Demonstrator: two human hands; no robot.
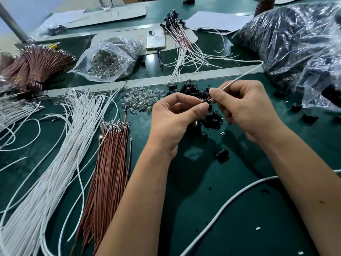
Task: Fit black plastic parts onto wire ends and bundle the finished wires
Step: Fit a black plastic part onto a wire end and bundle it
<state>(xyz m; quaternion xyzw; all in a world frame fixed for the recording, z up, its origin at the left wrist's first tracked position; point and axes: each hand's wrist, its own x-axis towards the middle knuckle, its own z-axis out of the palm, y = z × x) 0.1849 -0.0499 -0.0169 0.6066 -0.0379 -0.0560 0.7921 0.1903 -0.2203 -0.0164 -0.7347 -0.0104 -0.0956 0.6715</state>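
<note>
Above the middle of the green counter [239,209], the left hand [171,121] pinches a small black plastic part [206,101] between thumb and fingertips. The right hand [241,108] pinches a white wire [245,73] just behind its end, and that end meets the part. The rest of the wire arcs up and away toward the counter's far right, where a large clear bag of black parts [299,39] sits. So both grips are closed, one on the part and one on the wire.

The step in hand appears to be the fitting itself: the wire end is being fed into the part. Whether it is fully seated cannot be told, since the fingers hide the joint.

A loose pile of black parts [199,91] lies directly beneath the hands. Unfitted white wires [55,154] and brown wires [110,163] lie toward the near left. Finished wires [182,39] with black ends lie fanned out at the far edge.

The next move likely calls for pushing the wire straight along the part's axis while the left hand keeps it steady, then laying the finished wire with the others for bundling.
</note>
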